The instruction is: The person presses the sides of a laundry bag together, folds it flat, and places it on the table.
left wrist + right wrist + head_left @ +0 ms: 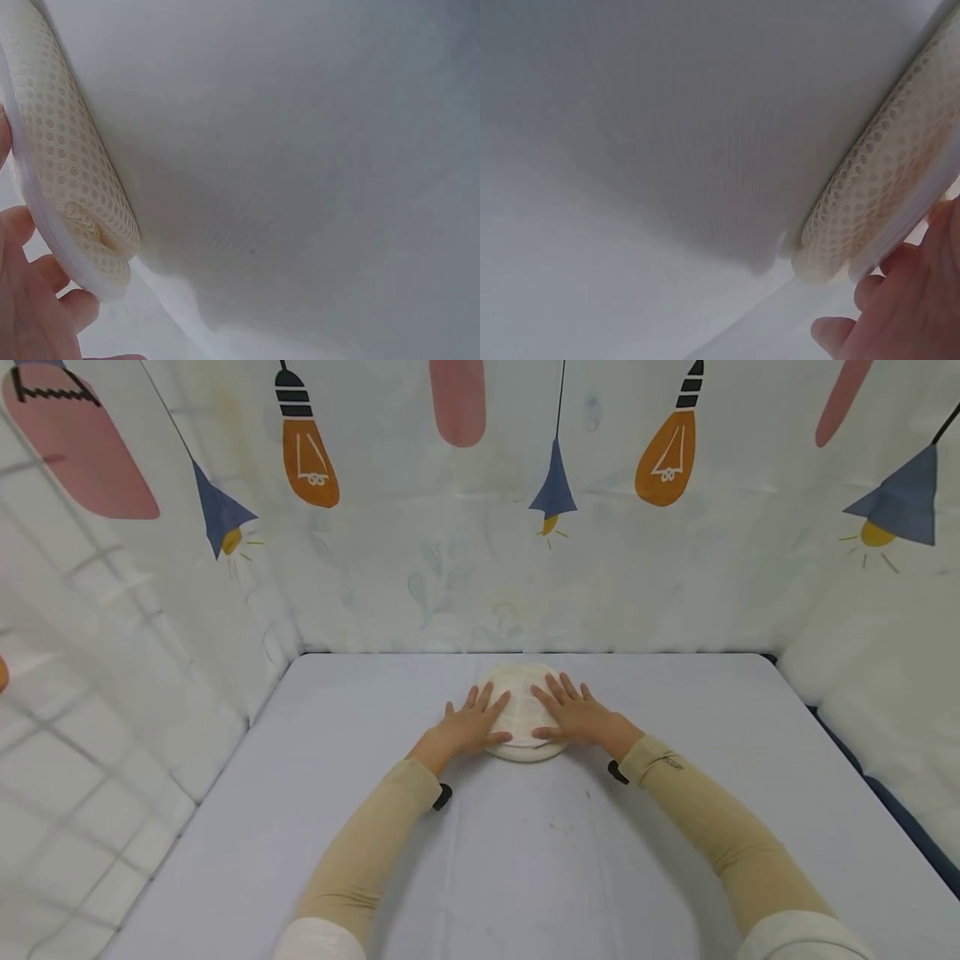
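Observation:
A round, cream-coloured mesh item with a pale edging (522, 708) lies on the white table near its far edge. Its top is slightly domed, and a layered rim shows along the near side. My left hand (467, 727) rests on its left side with fingers spread. On the opposite side, my right hand (583, 718) touches it, also with spread fingers. Up close in the left wrist view, the holed mesh (71, 142) bends into a fold near the fingertips. In the right wrist view, the mesh side (877, 172) stands above the tabletop beside the fingers.
The white-covered table (517, 860) has a few small faint marks near its middle. A printed curtain (480, 568) with lamp and bulb pictures hangs behind the far edge. White sheeting with grid-like shadows (82, 760) borders the left side.

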`<state>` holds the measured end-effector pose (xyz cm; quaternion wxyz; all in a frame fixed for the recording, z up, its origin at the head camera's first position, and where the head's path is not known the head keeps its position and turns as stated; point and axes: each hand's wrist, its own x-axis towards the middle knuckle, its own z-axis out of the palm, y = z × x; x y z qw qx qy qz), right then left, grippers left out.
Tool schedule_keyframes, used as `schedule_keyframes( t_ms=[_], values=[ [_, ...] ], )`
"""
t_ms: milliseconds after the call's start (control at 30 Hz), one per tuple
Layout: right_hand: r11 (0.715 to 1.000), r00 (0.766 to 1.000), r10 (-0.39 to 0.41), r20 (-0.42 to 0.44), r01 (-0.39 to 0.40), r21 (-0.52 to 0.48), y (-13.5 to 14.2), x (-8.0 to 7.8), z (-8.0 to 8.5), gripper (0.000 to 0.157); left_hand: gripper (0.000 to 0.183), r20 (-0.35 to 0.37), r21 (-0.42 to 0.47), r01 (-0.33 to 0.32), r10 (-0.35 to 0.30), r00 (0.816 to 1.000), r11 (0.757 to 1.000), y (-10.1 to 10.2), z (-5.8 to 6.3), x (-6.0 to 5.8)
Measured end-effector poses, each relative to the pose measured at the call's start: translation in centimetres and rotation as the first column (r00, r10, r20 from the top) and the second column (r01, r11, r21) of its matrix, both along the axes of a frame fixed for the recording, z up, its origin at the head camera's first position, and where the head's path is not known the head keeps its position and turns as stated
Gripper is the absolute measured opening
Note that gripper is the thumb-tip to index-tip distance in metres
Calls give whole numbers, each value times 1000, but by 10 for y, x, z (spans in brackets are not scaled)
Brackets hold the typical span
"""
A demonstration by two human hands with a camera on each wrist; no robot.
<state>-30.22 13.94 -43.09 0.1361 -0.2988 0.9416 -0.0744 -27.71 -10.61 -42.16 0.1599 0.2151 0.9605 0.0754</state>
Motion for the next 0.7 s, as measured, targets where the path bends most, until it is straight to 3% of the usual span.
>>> schedule_keyframes(
  t_ms=[433,700],
  values=[
    [998,1000,21,-8,-22,-57,2,9,-7,92,79,-37,4,11,-10,999,1000,-3,-5,3],
    [999,1000,28,12,-27,-38,1,10,-11,92,82,-33,-34,7,-9,999,999,1,-5,6]
  ],
)
